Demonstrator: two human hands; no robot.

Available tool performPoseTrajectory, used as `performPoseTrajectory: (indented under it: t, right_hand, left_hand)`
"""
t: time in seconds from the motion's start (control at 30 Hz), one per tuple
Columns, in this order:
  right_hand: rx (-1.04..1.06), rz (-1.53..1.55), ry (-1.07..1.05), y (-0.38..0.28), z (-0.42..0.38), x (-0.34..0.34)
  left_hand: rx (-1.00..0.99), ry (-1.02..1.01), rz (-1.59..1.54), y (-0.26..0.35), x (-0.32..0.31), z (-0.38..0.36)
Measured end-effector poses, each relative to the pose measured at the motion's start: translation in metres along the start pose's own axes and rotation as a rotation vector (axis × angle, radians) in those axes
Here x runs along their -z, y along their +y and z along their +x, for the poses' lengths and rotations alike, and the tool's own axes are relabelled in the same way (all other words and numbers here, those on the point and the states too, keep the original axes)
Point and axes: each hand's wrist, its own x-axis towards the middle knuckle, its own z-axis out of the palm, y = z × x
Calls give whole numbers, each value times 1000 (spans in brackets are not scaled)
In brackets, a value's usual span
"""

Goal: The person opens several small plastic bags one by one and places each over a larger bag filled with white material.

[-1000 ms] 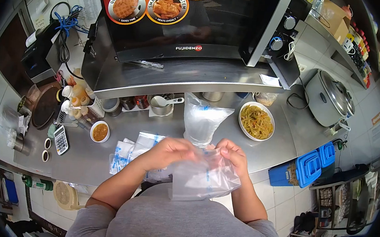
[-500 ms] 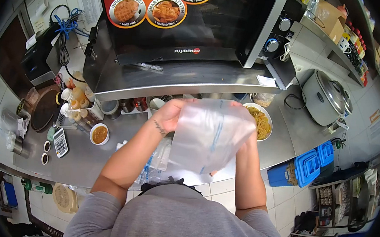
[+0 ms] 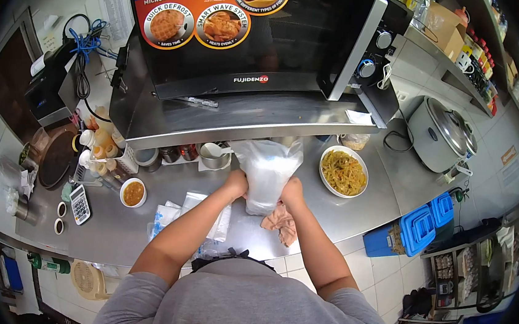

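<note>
A clear plastic bag [image 3: 266,172] stands upright between my hands on the steel counter, its top flared wide and its lower part narrow and whitish. My left hand [image 3: 236,185] is closed on the left side of the bag, fingers curled inward. On the opposite side my right hand [image 3: 292,193] grips it the same way. Just below the right hand lies a crumpled pink cloth [image 3: 280,224]. Flat folded plastic bags [image 3: 202,214] rest on the counter left of the bag. A white bowl of noodles [image 3: 344,172] sits to the right.
Over the back of the counter [image 3: 111,235] a steel shelf [image 3: 257,121] carries a microwave oven [image 3: 251,44]. A small bowl of brown sauce [image 3: 133,193], a calculator [image 3: 81,204] and a bottle basket [image 3: 129,160] stand left. A rice cooker [image 3: 441,136] is right.
The plastic bag, spread flat and held up before, is now lower and upright with its top flared. My hands have come down along its sides, and the noodle bowl and pink cloth show more fully.
</note>
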Motion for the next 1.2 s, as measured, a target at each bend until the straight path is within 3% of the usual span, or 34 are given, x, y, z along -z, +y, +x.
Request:
performPoseTrajectory:
  t: [0.07,0.13,0.2,0.23,0.3,0.37,0.4,0.43,0.47,0.5,0.57,0.67,0.73,0.77,0.8,0.83,0.87,0.93,0.97,1.0,1.07,1.2]
  right_hand:
    - [-93,8,-63,20,10,-3]
    - [-321,155,-71,42,19,-6]
    - [-300,168,-61,46,19,-7]
    - [-281,181,-48,49,18,-6]
    - [-340,258,-57,53,20,-3]
    - [-415,334,-74,61,19,0]
    - [-400,519,-206,63,17,5]
    - [-377,704,-339,62,16,9]
    - [-387,695,-350,49,4,14]
    - [-418,755,-308,25,-17,21]
    - [-471,797,-285,22,-31,23]
    - [-350,639,-204,55,-43,6]
    - [-267,710,59,68,-43,-9]
    - [-215,788,169,65,-52,-20]
    - [-120,702,91,82,-60,-20]
    - [-18,621,4,102,-68,-21]
    - [-57,399,131,80,-92,-38]
    - [70,62,-100,103,-107,-49]
    - [247,-192,-106,110,-109,-61]
    - [388,-140,-126,106,-111,-77]
    - [749,-501,-123,85,-98,-105]
    - [846,-749,-136,68,-93,-148]
  left_hand:
    - [137,-78,57,-9,-6,6]
    - [176,-50,-4,-14,-9,3]
    - [218,-19,-62,-31,-5,1]
    - [-55,-105,-156,-46,4,0]
    - [-326,-192,-249,-40,4,-10]
    - [-386,-333,-249,-25,-6,-33]
    - [-398,-374,-255,-12,-11,-51]
    - [-420,-232,-106,10,-12,-64]
    - [-440,-89,45,21,-13,-69]
    - [-570,14,7,-5,-22,-50]
    - [-585,66,5,-13,-29,-46]
    - [-533,129,-29,-4,-30,-67]
    - [-454,199,144,-3,-22,-75]
    - [-438,53,178,-27,-16,-59]
    - [-438,84,181,-48,-8,-54]
    - [-475,113,392,-70,4,-60]
    - [-501,156,613,-84,20,-69]
    - [-430,187,834,-102,58,-95]
    - [-411,247,906,-113,75,-105]
    - [-386,292,974,-126,88,-117]
    - [-357,304,1013,-146,101,-137]
    - [-344,283,1021,-156,104,-144]
